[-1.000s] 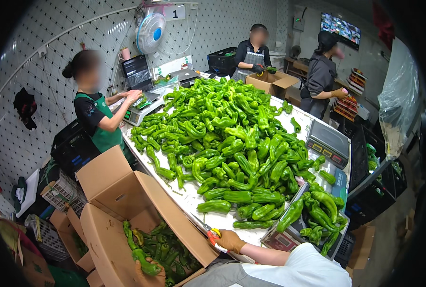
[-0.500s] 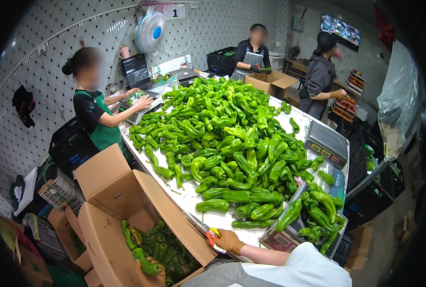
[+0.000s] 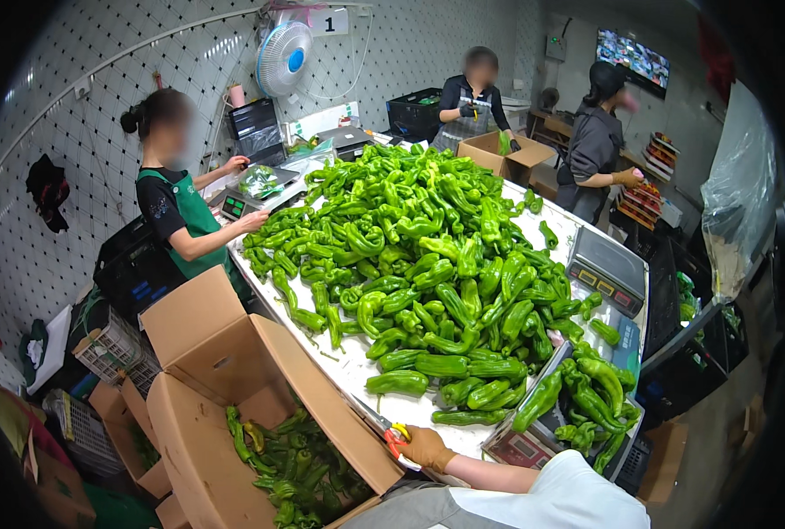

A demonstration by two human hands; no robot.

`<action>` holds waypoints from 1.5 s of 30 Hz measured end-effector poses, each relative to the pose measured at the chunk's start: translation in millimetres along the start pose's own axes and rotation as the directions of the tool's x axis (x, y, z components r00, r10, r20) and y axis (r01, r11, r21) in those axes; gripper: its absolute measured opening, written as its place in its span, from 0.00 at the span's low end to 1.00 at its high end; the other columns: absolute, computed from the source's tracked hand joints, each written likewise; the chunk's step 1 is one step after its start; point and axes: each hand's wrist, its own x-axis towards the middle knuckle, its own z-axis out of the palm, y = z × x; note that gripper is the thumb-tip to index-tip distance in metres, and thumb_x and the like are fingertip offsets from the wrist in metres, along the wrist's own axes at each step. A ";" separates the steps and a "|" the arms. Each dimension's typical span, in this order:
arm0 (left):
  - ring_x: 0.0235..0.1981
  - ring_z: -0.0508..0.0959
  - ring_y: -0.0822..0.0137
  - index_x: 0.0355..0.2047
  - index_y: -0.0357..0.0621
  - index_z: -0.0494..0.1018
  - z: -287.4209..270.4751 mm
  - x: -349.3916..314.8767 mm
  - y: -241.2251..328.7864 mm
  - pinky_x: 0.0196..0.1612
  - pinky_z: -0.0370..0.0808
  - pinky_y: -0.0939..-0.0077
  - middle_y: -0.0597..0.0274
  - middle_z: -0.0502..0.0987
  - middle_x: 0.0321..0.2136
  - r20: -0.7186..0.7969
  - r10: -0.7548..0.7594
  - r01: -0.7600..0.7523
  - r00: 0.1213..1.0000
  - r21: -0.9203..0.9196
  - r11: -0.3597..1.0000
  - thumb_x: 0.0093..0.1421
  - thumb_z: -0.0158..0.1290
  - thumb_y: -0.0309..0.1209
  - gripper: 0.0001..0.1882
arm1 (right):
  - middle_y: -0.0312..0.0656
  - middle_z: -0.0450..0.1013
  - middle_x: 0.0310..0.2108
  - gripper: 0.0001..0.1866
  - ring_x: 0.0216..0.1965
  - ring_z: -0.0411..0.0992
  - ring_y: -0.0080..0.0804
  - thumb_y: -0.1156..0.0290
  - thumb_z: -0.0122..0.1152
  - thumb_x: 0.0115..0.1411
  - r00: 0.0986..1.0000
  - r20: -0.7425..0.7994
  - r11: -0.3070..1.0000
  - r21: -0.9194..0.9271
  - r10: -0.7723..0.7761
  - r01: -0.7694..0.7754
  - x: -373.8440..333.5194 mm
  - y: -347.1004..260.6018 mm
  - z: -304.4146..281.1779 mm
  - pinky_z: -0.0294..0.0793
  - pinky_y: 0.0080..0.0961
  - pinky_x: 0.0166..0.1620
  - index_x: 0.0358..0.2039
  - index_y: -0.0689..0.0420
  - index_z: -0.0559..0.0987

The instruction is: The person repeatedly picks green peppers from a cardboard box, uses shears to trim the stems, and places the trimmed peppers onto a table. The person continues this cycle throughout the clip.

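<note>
My right hand point(image 3: 427, 448), in a brown glove, grips a pair of scissors point(image 3: 398, 438) with red and yellow handles at the near edge of the white table point(image 3: 344, 375). The blades point up and left, close by the flap of an open cardboard box point(image 3: 203, 441). Inside that box lie darker green peppers point(image 3: 300, 463), one partly yellow. My left hand does not show. A big heap of bright green peppers point(image 3: 436, 256) covers the table, and one pepper point(image 3: 398, 383) lies nearest the scissors.
Peppers fill a tray on a scale point(image 3: 526, 445) right of my hand. Another scale point(image 3: 606, 271) sits at the right edge. Across the table, a person in a green apron point(image 3: 194, 216) works at a scale; another stands behind a cardboard box point(image 3: 507, 159). A third person point(image 3: 591, 141) stands right.
My left hand, earlier in the box with a pepper, is out of sight. The person in green has moved both hands apart from the bagged peppers. My right hand stays with the scissors.
</note>
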 end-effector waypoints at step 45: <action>0.44 0.71 0.64 0.51 0.40 0.65 -231.2 56.5 -97.4 0.46 0.70 0.68 0.58 0.73 0.44 -0.517 -0.623 0.247 0.586 0.847 -0.471 0.51 0.57 0.30 0.27 | 0.48 0.75 0.27 0.30 0.28 0.74 0.48 0.40 0.55 0.48 1.000 0.000 0.999 -0.014 0.029 -0.029 -0.8 -14.8 5.1 0.72 0.39 0.33 0.37 0.55 0.75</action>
